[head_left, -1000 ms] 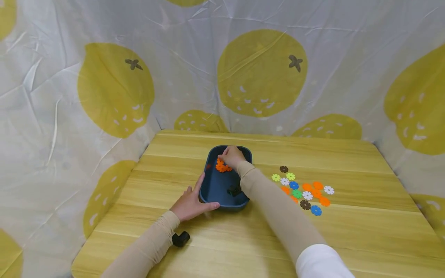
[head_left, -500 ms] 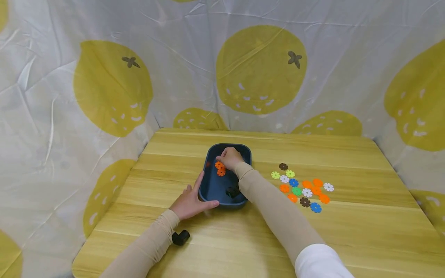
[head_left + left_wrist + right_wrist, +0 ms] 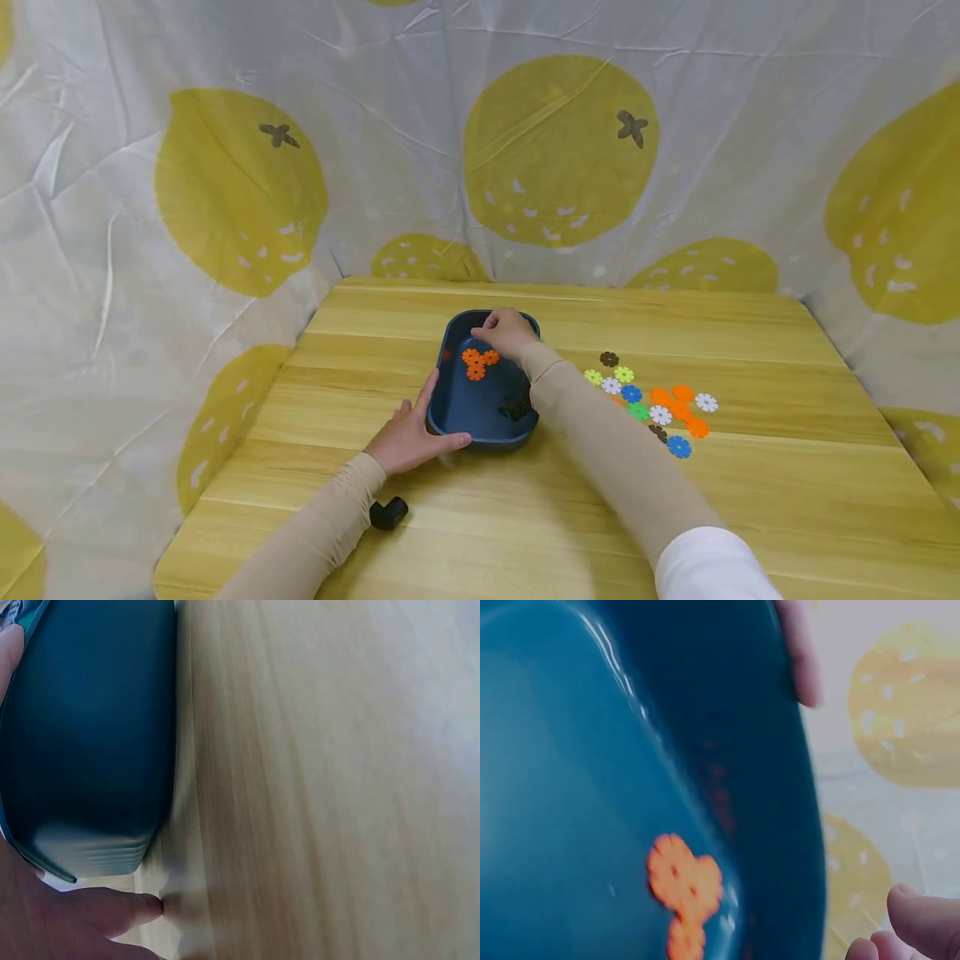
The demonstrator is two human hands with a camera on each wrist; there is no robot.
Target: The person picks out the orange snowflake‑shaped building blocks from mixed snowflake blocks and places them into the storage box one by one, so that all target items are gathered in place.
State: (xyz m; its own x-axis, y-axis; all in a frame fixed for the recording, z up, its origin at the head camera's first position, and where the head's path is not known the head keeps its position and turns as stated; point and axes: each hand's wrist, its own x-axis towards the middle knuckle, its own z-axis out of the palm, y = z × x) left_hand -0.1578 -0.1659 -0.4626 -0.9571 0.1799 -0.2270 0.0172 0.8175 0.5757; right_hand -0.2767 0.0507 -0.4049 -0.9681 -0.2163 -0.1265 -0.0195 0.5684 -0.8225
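A dark blue rectangular tray stands on the wooden table. In it, towards its far left part, lie several small orange notched discs, bunched together. My left hand spans the tray's near left corner, with the thumb along the near rim and the index finger along the left side. Over the tray's far end is my right hand, just beyond the discs. In the right wrist view, its thumb stands apart from the fingertips, and nothing shows between them.
Several loose notched discs lie to the right of the tray, among them a blue disc, a green disc and a white disc. A lemon-patterned cloth hangs around the table. Black wrist cameras show below both hands.
My right hand has drawn back from the orange discs towards the tray's far right, uncovering a disc on the right of the bunch. The left hand stays at the corner.
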